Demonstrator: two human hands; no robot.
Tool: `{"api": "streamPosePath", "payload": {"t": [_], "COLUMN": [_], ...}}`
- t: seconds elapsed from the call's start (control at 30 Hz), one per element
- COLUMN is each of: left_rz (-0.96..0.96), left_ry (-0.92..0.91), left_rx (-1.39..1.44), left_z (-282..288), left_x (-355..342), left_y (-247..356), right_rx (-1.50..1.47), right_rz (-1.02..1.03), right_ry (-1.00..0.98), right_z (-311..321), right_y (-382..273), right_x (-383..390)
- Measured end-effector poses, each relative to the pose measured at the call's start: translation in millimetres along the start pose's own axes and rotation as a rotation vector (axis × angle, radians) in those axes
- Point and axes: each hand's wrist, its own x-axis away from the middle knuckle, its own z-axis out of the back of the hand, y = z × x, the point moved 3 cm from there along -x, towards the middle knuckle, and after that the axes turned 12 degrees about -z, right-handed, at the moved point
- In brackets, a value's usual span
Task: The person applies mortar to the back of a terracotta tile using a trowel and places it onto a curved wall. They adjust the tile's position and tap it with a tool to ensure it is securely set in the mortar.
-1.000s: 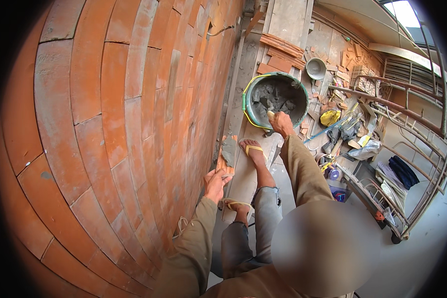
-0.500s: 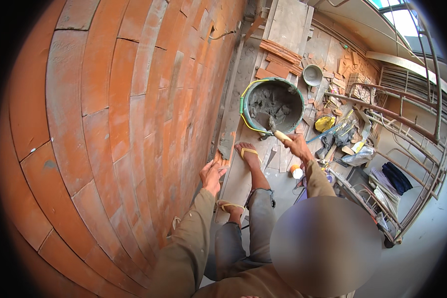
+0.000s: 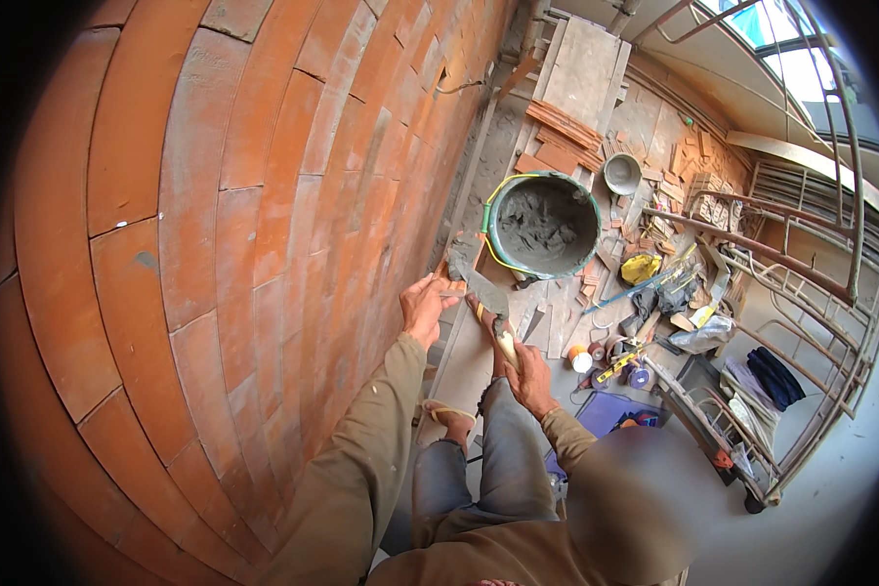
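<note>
Swung back from the mortar bucket (image 3: 544,227), right hand (image 3: 529,376) grips the loaded trowel (image 3: 481,283) by its handle, blade up at the brick wall (image 3: 244,244), where left hand (image 3: 426,308), fingers loose, steadies a brick piece (image 3: 453,273) to receive mortar.

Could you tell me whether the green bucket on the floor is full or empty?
Partly full: the green bucket stands upright with grey mortar inside, below its rim.

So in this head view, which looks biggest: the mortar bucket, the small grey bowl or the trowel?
1. Mortar bucket, clearly largest.
2. Trowel, though it lies nearer the camera, so unsure.
3. Small grey bowl, farthest off.
</note>
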Motion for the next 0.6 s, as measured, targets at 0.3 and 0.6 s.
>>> {"api": "streamPosePath", "payload": {"t": [0.3,0.6], "left_rz": [-0.032,-0.13], "left_ry": [-0.056,-0.073], "left_rx": [-0.025,-0.106], "left_z": [57.3,93.2], "left_x": [12.7,59.0], "left_y": [5.3,20.6], "right_rx": [0.156,0.214], "right_rz": [0.123,0.366], "right_ry": [-0.107,-0.03], "right_z": [63.8,40.2], "right_y": [10.6,-37.7], "right_x": [13.2,-15.0]}}
